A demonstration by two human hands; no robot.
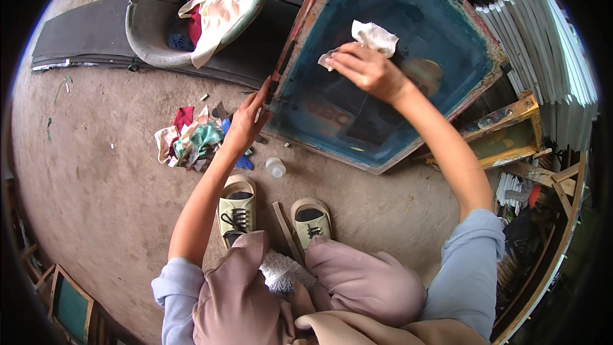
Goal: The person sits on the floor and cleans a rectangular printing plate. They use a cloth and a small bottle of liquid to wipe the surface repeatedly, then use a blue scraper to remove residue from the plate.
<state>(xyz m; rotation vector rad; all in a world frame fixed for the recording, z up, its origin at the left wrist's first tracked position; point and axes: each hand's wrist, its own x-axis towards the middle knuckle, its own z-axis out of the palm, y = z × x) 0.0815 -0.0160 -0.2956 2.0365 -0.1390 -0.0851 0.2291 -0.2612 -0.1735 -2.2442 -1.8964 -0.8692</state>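
A large framed printing screen (408,121) with blue mesh leans in front of me, its worn frame spotted with paint. My right hand (369,73) is closed around a white cloth (377,37) and presses it to the upper middle of the mesh. Parts of the cloth stick out above and left of the fingers. Along the frame's left edge lies my left hand (248,121), fingers stretched out and resting against it. Faint darker and brownish printed shapes show in the mesh below the right hand.
A tub (182,61) with cloths stands at the upper left on dark flat sheets (83,35). A rag pile (198,137) and a small clear cup (276,167) are on the floor by my shoes (236,211). Smaller frames (504,128) and stacked sheets (549,38) crowd the right.
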